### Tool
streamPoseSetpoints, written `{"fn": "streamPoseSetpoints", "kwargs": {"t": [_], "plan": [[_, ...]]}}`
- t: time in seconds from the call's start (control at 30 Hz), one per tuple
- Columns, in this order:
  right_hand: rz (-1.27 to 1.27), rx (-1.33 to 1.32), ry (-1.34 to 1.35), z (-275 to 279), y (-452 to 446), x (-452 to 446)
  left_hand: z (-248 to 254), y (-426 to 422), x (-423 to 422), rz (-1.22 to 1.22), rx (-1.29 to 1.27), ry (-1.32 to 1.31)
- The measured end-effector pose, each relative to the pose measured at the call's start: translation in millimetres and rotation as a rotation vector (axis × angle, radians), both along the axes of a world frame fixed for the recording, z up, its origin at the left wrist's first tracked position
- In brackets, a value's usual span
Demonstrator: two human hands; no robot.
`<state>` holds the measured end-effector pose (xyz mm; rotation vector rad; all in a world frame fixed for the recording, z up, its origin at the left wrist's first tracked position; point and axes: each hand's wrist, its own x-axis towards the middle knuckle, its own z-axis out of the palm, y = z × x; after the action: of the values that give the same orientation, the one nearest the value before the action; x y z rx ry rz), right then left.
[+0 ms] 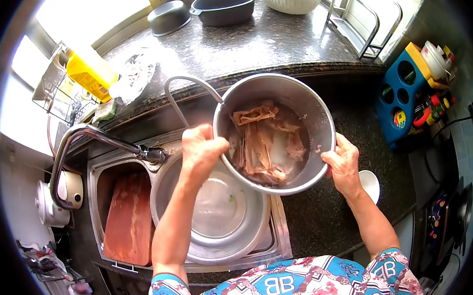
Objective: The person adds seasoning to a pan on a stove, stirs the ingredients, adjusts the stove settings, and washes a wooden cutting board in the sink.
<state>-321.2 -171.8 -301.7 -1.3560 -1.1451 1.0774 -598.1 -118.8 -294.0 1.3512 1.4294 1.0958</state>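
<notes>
A round metal pot (319, 117) is held up over the counter's edge and partly over the sink, its inside facing the camera. Brownish pieces of food (260, 146) lie in cloudy liquid at its bottom. My left hand (201, 151) is closed at the pot's left side, near the lower end of a curved metal handle (196, 79). On the right, my right hand (343, 161) grips the pot's rim and wall. Below the pot, a large metal basin (218, 201) sits over the sink, with a little green scrap in it.
A reddish-brown board (128, 221) stands in the left sink bowl under a curved faucet (80, 130). A white bowl (370, 186) sits right of my right hand. Behind are a yellow bottle (89, 72), dark basins (225, 8) and a metal rack (358, 31). A blue holder (395, 96) stands right.
</notes>
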Motion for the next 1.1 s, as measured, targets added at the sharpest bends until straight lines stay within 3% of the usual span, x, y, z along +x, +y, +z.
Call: {"fn": "streamPoseSetpoints", "kwargs": {"t": [0.13, 0.2, 0.5, 0.67, 0.7, 1.0, 1.1], "plan": [[-0.018, 0.110, 0.065, -17, -9, 7, -2, -20, 9, 0.022, 0.098, -0.065], [0.017, 0.014, 0.076, -2, -6, 2, -8, -15, 4, 0.046, 0.078, -0.067], [0.093, 0.099, 0.027, -3, 19, -3, -16, -21, -6, 0.128, -0.053, -0.229], [0.257, 0.114, -0.121, 1, 46, 8, -11, -42, 1, 0.203, -0.029, -0.264], [0.252, 0.076, 0.042, -1, 52, 4, -12, -46, 3, 0.218, -0.018, -0.275], [0.283, -0.003, 0.178, -4, 67, 2, -14, -71, 15, 0.306, 0.018, -0.305], [0.215, 0.026, -0.037, -3, 60, 5, -9, -73, 15, 0.286, -0.026, -0.345]]}}
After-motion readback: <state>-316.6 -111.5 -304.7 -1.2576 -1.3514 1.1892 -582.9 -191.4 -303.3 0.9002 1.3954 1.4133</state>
